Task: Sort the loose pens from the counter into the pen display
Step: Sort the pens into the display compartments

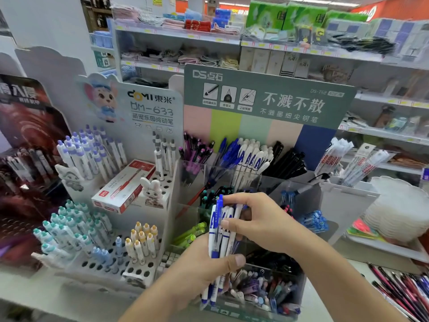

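My left hand grips a bundle of white and blue pens near its lower end, thumb across the front. My right hand pinches the tops of the same bundle, as if picking one out. Behind them, at twelve o'clock, the clear pen display already holds purple, blue, white and black pens in separate compartments; the matching white ones stand there. At four o'clock more loose pens lie on the bench. I judge the sorting well underway, not finished.
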